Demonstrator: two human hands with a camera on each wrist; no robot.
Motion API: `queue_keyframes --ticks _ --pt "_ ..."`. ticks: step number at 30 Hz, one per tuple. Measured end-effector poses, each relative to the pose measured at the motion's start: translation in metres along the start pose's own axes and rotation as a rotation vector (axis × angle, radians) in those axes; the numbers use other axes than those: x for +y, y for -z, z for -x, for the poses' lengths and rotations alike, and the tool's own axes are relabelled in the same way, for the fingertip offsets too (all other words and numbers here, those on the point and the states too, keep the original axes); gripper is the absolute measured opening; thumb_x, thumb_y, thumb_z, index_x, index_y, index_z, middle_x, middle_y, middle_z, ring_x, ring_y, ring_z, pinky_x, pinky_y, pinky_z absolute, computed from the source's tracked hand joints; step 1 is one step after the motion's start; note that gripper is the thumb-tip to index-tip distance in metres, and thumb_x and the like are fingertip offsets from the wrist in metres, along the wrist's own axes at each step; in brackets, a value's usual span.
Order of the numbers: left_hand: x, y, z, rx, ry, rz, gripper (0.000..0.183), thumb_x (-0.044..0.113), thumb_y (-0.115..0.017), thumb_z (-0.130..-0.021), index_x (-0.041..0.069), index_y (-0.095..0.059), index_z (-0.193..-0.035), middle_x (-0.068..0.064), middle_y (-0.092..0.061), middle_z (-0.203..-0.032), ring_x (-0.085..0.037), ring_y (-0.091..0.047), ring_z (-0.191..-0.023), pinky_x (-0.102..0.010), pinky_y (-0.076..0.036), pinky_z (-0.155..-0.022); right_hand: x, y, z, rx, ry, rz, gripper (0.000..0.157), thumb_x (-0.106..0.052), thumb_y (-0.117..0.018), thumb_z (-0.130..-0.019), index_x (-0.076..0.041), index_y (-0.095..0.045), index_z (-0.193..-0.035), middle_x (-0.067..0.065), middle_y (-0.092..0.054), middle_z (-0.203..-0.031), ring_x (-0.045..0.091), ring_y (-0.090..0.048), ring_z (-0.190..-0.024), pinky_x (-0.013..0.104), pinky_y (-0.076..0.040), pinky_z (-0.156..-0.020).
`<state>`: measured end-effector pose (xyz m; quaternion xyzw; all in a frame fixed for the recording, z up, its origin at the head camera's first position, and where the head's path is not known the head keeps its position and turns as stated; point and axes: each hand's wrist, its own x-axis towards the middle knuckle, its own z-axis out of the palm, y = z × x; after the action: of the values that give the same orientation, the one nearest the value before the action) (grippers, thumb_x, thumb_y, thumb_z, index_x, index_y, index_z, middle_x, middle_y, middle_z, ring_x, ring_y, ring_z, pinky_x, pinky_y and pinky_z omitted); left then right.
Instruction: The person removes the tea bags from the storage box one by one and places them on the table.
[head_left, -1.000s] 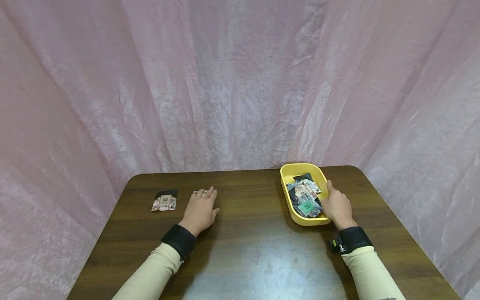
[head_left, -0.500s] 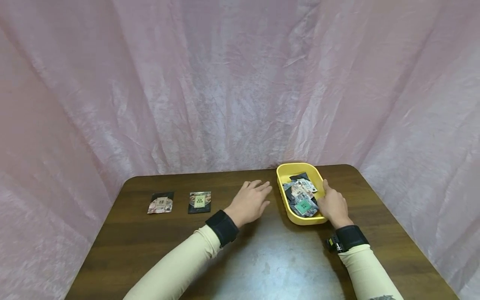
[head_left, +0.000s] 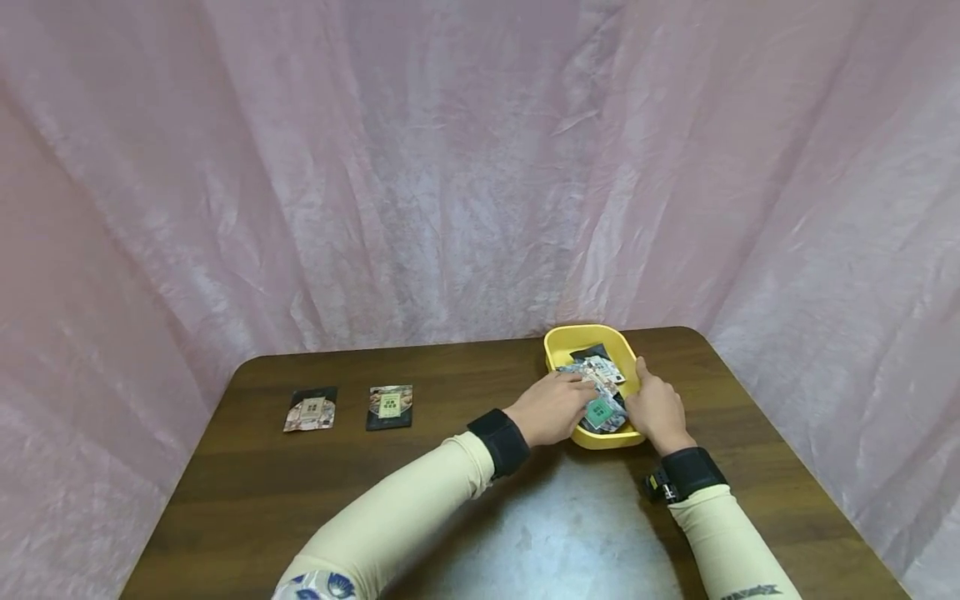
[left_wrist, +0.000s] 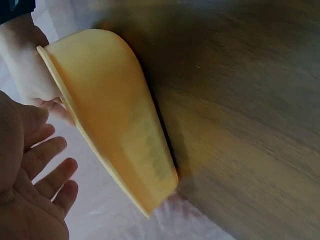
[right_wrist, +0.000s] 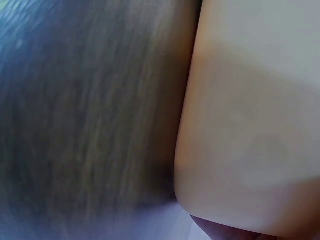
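Note:
A yellow plastic basket (head_left: pixel 609 442) stands at the back right of the table, with several small printed packets (head_left: pixel 599 412) lying in it. My left hand (head_left: pixel 551 410) reaches over the basket's left rim, fingers above the packets and partly covering them. In the left wrist view those fingers (left_wrist: pixel 52 177) are spread and loosely bent, holding nothing, beside the basket's wall (left_wrist: pixel 107 95). My right hand (head_left: pixel 657 412) grips the basket's right rim. Two packets lie flat on the left of the table: a dark and pinkish one (head_left: pixel 311 409) and a dark one with a pale green label (head_left: pixel 390 406).
The brown wooden table (head_left: pixel 465 379) has rounded back corners. Right behind it hangs a pink velvet curtain (head_left: pixel 465 183), close to the basket's back end. Both wrists wear black bands (head_left: pixel 501 442).
My left hand has left the green-labelled packet on the table and moved right, to over the basket. My right hand has stayed at the basket's right rim.

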<state>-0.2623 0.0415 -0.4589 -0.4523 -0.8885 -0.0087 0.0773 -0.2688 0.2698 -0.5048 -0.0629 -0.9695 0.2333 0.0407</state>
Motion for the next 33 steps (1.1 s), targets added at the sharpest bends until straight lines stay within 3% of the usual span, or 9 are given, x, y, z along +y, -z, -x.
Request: queue_keyframes --ticks 5,12,16,20,27,33 --pt "0.002 -0.006 -0.019 -0.057 -0.034 0.001 0.035 0.013 -0.063 -0.104 0.021 -0.073 -0.136 0.004 -0.071 -0.146 -0.015 -0.067 -0.134 -0.033 -0.053 -0.115 0.0 0.001 -0.001 0.008 0.001 -0.004 0.077 -0.011 -0.051 -0.094 0.002 -0.028 -0.166 0.037 -0.055 -0.149 0.057 -0.068 -0.114 0.065 -0.054 -0.089" --pt "0.009 0.0 -0.034 -0.208 0.043 0.054 0.047 0.01 -0.07 -0.099 0.027 -0.07 -0.142 0.007 -0.071 -0.144 -0.021 -0.068 -0.132 -0.041 -0.055 -0.112 0.001 0.001 -0.001 0.033 0.018 0.001 0.076 -0.012 -0.052 -0.094 0.002 -0.03 -0.166 0.038 -0.058 -0.145 0.059 -0.068 -0.114 0.067 -0.054 -0.091" --pt "0.012 0.004 -0.038 -0.277 0.087 0.085 0.046 0.011 -0.066 -0.102 0.029 -0.07 -0.144 0.01 -0.07 -0.145 -0.018 -0.066 -0.136 -0.038 -0.054 -0.114 0.0 0.001 0.0 0.025 0.012 0.0 0.076 -0.012 -0.051 -0.094 0.001 -0.028 -0.166 0.038 -0.058 -0.146 0.059 -0.067 -0.115 0.067 -0.053 -0.092" --pt "0.014 0.006 -0.039 -0.329 0.125 0.108 0.046 0.01 -0.065 -0.102 0.029 -0.069 -0.144 0.008 -0.072 -0.143 -0.013 -0.067 -0.131 -0.031 -0.055 -0.108 -0.001 0.001 0.001 0.016 0.002 -0.002 0.077 -0.012 -0.051 -0.094 0.0 -0.027 -0.167 0.037 -0.057 -0.147 0.06 -0.066 -0.116 0.068 -0.053 -0.093" --pt "0.019 0.012 -0.037 -0.354 0.159 0.112 0.045 0.014 -0.067 -0.102 0.03 -0.069 -0.144 0.008 -0.072 -0.143 -0.014 -0.067 -0.132 -0.033 -0.055 -0.109 -0.002 0.0 0.002 0.012 -0.006 -0.004 0.078 -0.011 -0.052 -0.094 -0.001 -0.028 -0.167 0.037 -0.056 -0.148 0.06 -0.066 -0.115 0.067 -0.053 -0.091" --pt "0.019 0.005 -0.043 -0.336 0.169 0.084 0.042 0.019 -0.069 -0.101 0.033 -0.071 -0.141 0.008 -0.073 -0.14 -0.016 -0.07 -0.129 -0.038 -0.058 -0.106 -0.001 0.001 0.003 0.018 -0.002 -0.006 0.077 -0.011 -0.051 -0.094 -0.001 -0.028 -0.167 0.037 -0.055 -0.148 0.06 -0.067 -0.115 0.067 -0.053 -0.091"
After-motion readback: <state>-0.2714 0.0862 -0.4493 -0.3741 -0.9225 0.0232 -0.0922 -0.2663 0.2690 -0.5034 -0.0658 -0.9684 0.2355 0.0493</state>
